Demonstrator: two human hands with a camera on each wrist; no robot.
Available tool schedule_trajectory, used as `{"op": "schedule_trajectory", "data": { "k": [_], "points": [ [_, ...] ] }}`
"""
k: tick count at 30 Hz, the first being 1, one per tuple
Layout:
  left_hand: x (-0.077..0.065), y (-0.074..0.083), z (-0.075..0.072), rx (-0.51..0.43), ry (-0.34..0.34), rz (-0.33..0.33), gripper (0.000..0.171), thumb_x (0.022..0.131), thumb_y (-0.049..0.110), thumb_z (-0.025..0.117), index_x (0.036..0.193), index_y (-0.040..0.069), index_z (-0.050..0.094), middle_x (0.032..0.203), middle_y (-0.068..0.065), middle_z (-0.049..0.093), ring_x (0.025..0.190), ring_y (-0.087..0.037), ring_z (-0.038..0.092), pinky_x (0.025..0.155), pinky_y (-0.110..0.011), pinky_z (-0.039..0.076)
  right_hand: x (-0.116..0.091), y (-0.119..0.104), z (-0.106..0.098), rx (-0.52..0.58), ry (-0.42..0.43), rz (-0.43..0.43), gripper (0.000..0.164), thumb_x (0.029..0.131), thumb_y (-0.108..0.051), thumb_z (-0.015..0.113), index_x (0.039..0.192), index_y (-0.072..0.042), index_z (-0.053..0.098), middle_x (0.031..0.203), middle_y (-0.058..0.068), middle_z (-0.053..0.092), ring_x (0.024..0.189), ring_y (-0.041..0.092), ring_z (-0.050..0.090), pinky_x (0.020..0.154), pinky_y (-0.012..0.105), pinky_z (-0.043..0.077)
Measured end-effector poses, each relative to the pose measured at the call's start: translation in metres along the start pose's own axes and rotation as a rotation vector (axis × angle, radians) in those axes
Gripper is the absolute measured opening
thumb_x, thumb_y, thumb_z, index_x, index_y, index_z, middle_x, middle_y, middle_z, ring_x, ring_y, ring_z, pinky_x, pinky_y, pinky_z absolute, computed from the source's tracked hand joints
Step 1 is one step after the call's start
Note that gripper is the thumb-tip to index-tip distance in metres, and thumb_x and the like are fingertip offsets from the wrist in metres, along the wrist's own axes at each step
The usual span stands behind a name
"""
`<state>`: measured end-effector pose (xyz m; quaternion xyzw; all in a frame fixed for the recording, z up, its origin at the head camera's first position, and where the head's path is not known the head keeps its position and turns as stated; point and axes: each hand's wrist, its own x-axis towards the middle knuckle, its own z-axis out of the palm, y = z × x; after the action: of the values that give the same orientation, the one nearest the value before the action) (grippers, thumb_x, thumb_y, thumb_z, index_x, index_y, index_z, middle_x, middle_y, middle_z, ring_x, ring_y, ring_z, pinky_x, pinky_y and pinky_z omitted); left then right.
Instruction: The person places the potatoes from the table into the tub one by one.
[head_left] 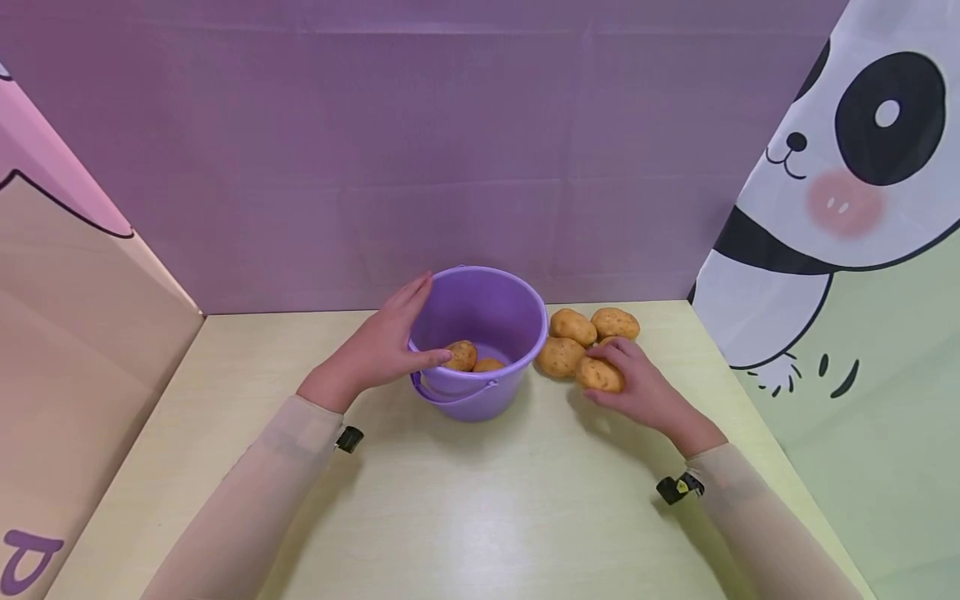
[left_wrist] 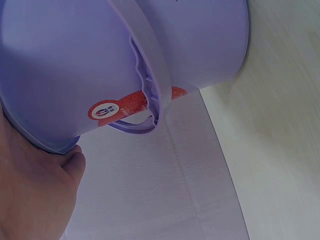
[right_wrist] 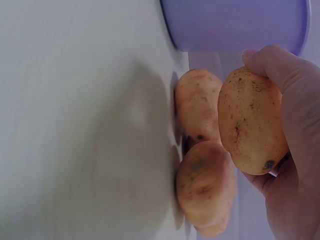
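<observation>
A purple bucket stands upright on the table, with two potatoes visible inside. My left hand holds the bucket at the left of its rim, the thumb reaching over the opening toward the potatoes. In the left wrist view, part of that hand lies along the rim. To the right of the bucket, my right hand grips a potato between thumb and fingers. The right wrist view shows this potato raised off the table, in front of other potatoes.
Several more potatoes lie grouped on the table right of the bucket, one partly hidden behind my right hand. The bucket's handle hangs down at its front. A purple backdrop rises behind, and printed panels flank the pale table.
</observation>
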<state>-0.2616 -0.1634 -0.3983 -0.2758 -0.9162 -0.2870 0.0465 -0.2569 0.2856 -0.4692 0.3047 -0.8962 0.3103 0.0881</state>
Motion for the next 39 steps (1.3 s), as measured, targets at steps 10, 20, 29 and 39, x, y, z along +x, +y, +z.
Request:
{"op": "schedule_trajectory", "data": {
  "k": [10, 20, 29, 39],
  "points": [
    [0.000, 0.000, 0.000, 0.001, -0.005, -0.007, 0.121, 0.094, 0.064, 0.078, 0.176, 0.000, 0.015, 0.186, -0.011, 0.009, 0.171, -0.032, 0.009, 0.134, -0.058, 0.022, 0.012, -0.007, -0.008, -0.003, 0.017, -0.021, 0.054, 0.088, -0.018, 0.095, 0.135, -0.005, 0.072, 0.127, 0.013, 0.060, 0.117, 0.029, 0.056, 0.099, 0.053, 0.051],
    [-0.001, 0.000, 0.000, 0.003, -0.005, -0.011, 0.121, 0.095, 0.064, 0.078, 0.176, 0.001, 0.014, 0.186, -0.010, 0.008, 0.171, -0.031, 0.009, 0.135, -0.057, 0.021, 0.025, -0.018, -0.023, 0.044, 0.047, -0.048, 0.053, 0.088, -0.012, 0.094, 0.135, -0.005, 0.072, 0.131, 0.012, 0.061, 0.124, 0.028, 0.055, 0.102, 0.041, 0.050],
    [-0.001, 0.002, 0.000, -0.001, -0.006, -0.012, 0.120, 0.095, 0.062, 0.079, 0.176, 0.000, 0.015, 0.186, -0.012, 0.009, 0.171, -0.033, 0.009, 0.135, -0.057, 0.021, 0.039, -0.033, -0.037, 0.050, 0.036, -0.014, 0.053, 0.090, -0.018, 0.093, 0.137, -0.007, 0.072, 0.124, 0.008, 0.062, 0.110, 0.023, 0.058, 0.090, 0.044, 0.053],
    [-0.001, 0.002, 0.000, -0.009, -0.002, -0.010, 0.120, 0.095, 0.061, 0.079, 0.176, 0.000, 0.015, 0.186, -0.011, 0.009, 0.171, -0.033, 0.010, 0.134, -0.058, 0.022, 0.055, -0.045, -0.051, 0.027, 0.036, -0.058, 0.053, 0.091, -0.018, 0.092, 0.138, -0.005, 0.070, 0.125, 0.010, 0.062, 0.108, 0.025, 0.062, 0.088, 0.044, 0.058]
  ]
}}
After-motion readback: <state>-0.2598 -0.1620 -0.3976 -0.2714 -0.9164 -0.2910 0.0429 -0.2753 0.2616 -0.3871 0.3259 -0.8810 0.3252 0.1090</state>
